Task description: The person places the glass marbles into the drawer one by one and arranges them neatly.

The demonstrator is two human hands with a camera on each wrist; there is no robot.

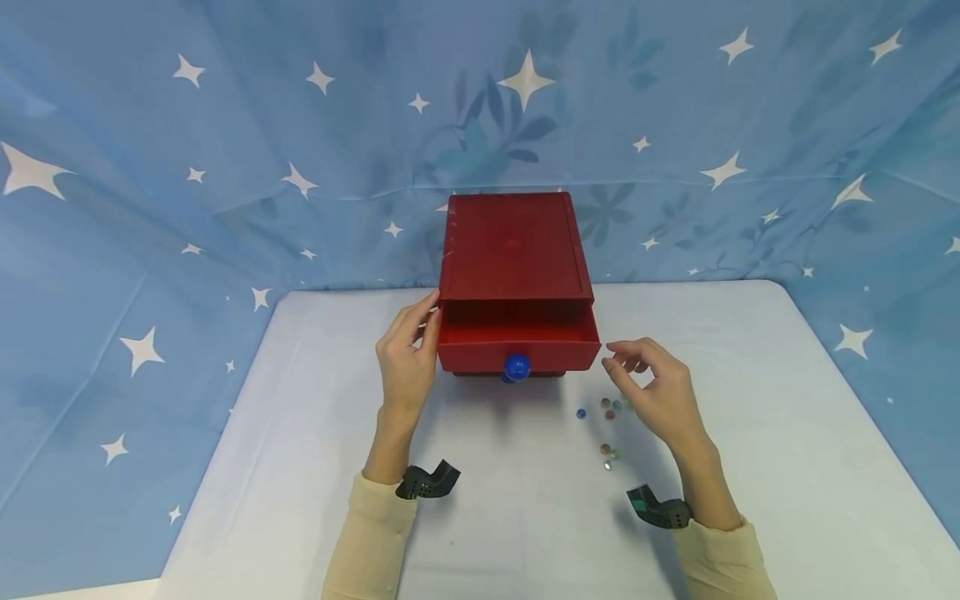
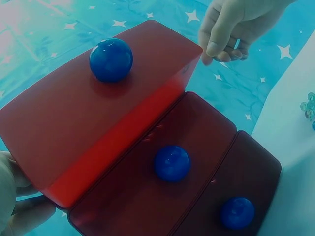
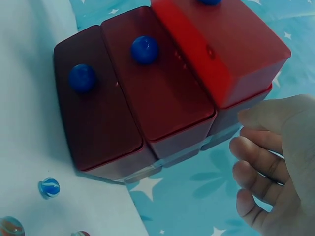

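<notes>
A red cabinet of three stacked drawers stands at the back of the table, and its top drawer is pulled out. Each drawer front carries a round blue knob. My left hand rests its fingertips against the cabinet's left side, near the pulled-out drawer. Beside the drawer's right front corner is my right hand, fingers loosely bent, thumb and index finger apart, nothing between them. Several glass marbles lie on the table below the right hand, among them a blue marble and a brown marble.
The white table has its back edge against a blue cloth printed with white stars. A second blue marble view, a swirled marble, lies near the cabinet's foot in the right wrist view.
</notes>
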